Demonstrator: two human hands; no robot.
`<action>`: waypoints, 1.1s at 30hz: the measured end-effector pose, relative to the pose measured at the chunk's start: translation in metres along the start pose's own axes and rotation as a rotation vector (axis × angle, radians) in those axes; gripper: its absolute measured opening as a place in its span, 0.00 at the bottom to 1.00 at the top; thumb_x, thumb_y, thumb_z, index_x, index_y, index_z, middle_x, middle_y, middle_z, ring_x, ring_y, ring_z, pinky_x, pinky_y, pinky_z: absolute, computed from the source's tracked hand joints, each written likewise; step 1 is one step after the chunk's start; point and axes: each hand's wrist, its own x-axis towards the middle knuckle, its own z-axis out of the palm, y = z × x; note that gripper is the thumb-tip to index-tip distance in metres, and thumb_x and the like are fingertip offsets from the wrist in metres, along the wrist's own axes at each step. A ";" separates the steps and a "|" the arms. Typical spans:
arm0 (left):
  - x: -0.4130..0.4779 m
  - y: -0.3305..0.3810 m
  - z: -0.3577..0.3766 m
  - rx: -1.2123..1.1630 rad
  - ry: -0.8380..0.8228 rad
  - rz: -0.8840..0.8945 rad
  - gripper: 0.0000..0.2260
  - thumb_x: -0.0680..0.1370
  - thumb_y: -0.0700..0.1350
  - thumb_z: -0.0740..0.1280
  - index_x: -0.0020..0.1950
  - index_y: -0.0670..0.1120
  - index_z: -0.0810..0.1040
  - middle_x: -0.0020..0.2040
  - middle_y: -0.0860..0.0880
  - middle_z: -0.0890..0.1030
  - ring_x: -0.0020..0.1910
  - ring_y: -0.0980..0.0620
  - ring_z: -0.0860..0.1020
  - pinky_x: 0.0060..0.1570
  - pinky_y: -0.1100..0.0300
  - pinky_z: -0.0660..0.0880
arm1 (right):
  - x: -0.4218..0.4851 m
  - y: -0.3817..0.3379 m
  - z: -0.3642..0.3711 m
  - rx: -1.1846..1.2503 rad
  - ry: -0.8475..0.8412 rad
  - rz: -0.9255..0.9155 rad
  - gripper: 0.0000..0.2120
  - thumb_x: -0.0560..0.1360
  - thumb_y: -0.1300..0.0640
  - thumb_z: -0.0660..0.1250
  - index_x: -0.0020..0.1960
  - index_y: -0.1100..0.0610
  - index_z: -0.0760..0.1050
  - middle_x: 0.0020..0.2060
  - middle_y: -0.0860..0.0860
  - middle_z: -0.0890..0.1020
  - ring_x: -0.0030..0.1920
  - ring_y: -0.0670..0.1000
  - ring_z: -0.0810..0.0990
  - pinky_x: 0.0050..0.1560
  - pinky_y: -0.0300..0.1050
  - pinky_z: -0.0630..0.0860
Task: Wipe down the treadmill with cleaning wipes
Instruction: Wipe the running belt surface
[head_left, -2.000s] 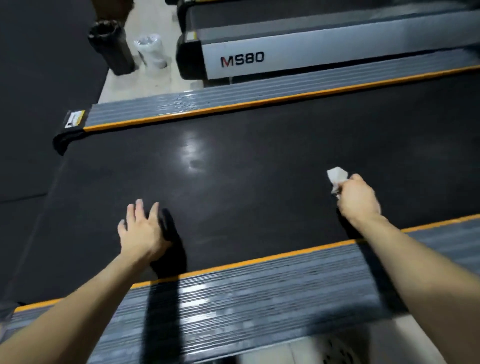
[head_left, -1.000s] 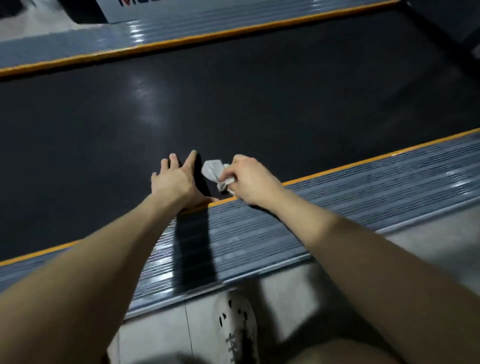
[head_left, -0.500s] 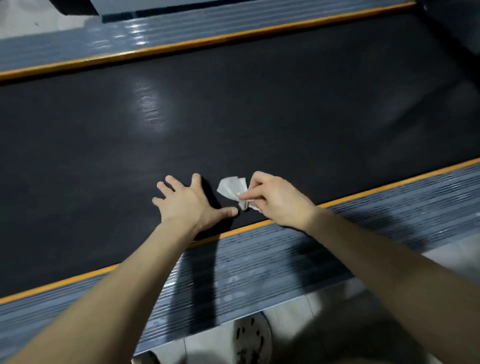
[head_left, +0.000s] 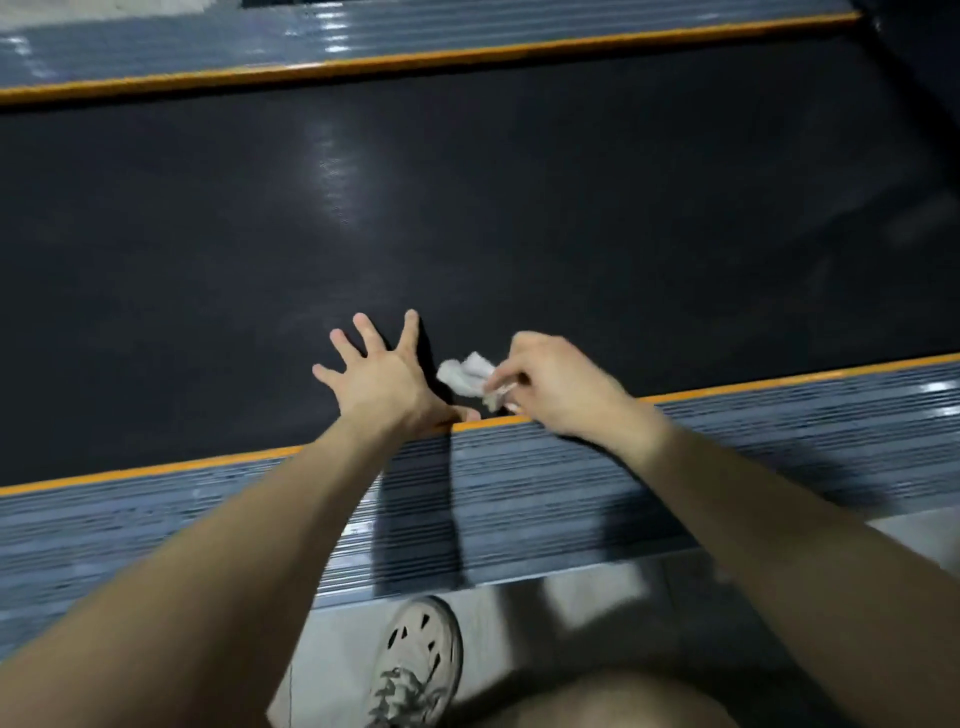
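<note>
The treadmill's black belt (head_left: 519, 208) fills the middle of the head view, with a grey ribbed side rail (head_left: 753, 431) edged in orange on my near side. My left hand (head_left: 382, 382) lies flat on the belt with fingers spread, its thumb at the orange edge. Just to its right, my right hand (head_left: 558, 387) pinches a crumpled white wipe (head_left: 465, 375) against the belt close to the near rail.
A second grey rail with an orange edge (head_left: 415, 39) runs along the belt's far side. Below the near rail is pale tiled floor (head_left: 519, 613), where my shoe (head_left: 415, 660) stands. Dark treadmill structure rises at the top right.
Over two seconds my right hand slid the wipe leftward along the belt until it reached my left hand. Since half a second ago both hands stay nearly in place and the view has tilted down.
</note>
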 end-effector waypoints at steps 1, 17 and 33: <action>0.001 0.000 -0.001 0.012 -0.004 -0.010 0.71 0.55 0.82 0.75 0.86 0.63 0.37 0.87 0.39 0.39 0.85 0.29 0.40 0.77 0.22 0.53 | 0.002 0.021 -0.015 -0.009 0.039 0.065 0.12 0.76 0.62 0.73 0.53 0.47 0.89 0.42 0.46 0.76 0.46 0.52 0.84 0.49 0.46 0.78; 0.006 0.000 -0.001 0.086 -0.003 0.012 0.72 0.52 0.85 0.73 0.85 0.65 0.37 0.87 0.39 0.43 0.84 0.28 0.45 0.74 0.23 0.62 | -0.002 0.068 -0.028 -0.004 0.209 0.150 0.13 0.74 0.62 0.72 0.52 0.47 0.89 0.46 0.52 0.78 0.46 0.58 0.82 0.49 0.52 0.80; 0.005 0.002 -0.003 0.059 0.013 0.002 0.72 0.50 0.84 0.74 0.85 0.66 0.40 0.88 0.40 0.44 0.85 0.28 0.45 0.74 0.22 0.61 | -0.015 0.113 -0.075 -0.145 0.337 0.416 0.09 0.78 0.60 0.73 0.55 0.51 0.87 0.51 0.55 0.78 0.51 0.61 0.81 0.47 0.46 0.72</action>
